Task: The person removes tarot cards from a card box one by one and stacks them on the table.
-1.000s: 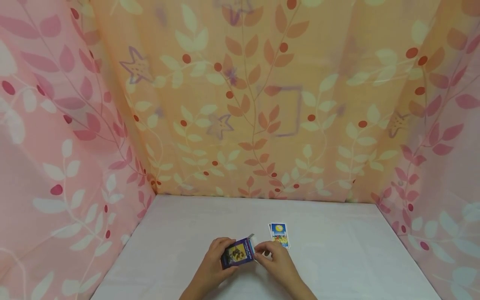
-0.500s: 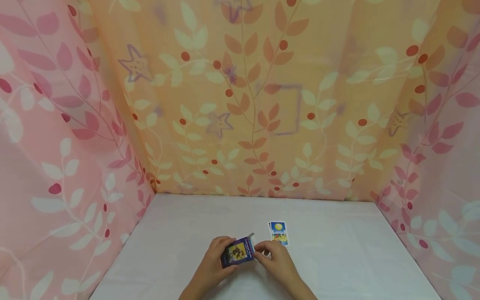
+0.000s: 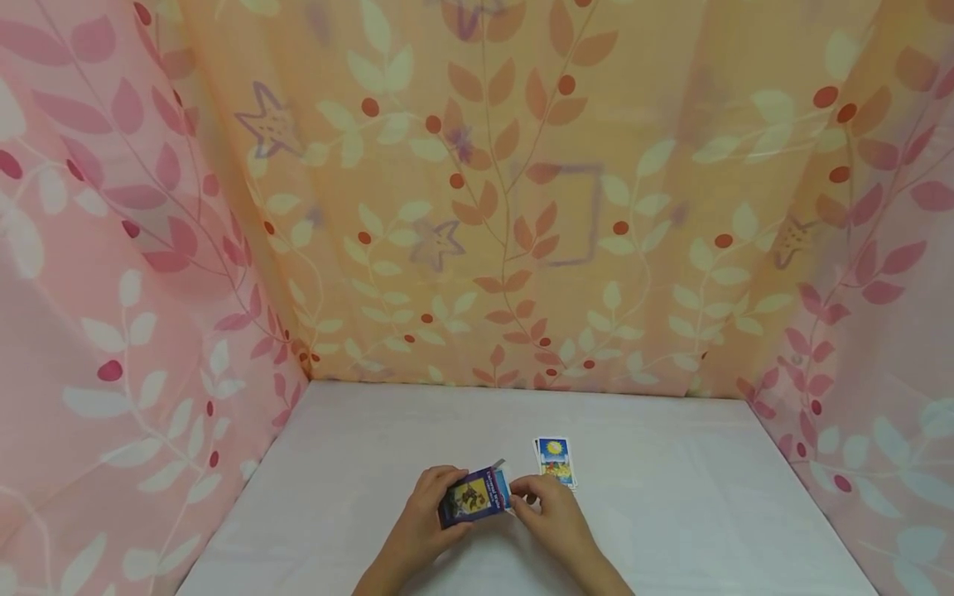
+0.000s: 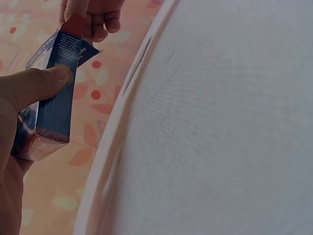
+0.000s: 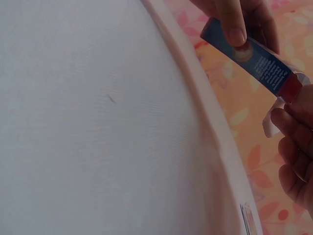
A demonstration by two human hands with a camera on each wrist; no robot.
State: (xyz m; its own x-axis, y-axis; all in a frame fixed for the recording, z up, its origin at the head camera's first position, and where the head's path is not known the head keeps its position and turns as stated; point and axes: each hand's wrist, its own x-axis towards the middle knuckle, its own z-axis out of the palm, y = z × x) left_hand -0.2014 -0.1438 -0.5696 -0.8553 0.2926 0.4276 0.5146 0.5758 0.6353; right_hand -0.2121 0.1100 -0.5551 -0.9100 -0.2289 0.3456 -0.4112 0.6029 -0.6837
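A dark blue tarot card box [image 3: 473,500] with a yellow picture is tilted in the air above the table. My left hand [image 3: 426,515] grips its closed end, the thumb along its lower side in the head view. At the right the box's mouth is open, a small flap [image 3: 498,463] sticking up. A light-blue card [image 3: 503,487] shows in that mouth, and the fingertips of my right hand [image 3: 551,513] pinch its outer edge. Beyond the right hand lies a small stack of cards [image 3: 555,459], a sun picture on top and its near end overlapped by the hand.
A white-covered table [image 3: 358,447] spreads below the hands. Pink floral curtains [image 3: 127,331] hang at the left and right, and an orange floral curtain [image 3: 417,290] closes off the back edge.
More of the light-blue card shows at the box's mouth, and my right fingertips have shifted slightly right, away from the box. My left hand holds the box nearly still; the stack has stayed put.
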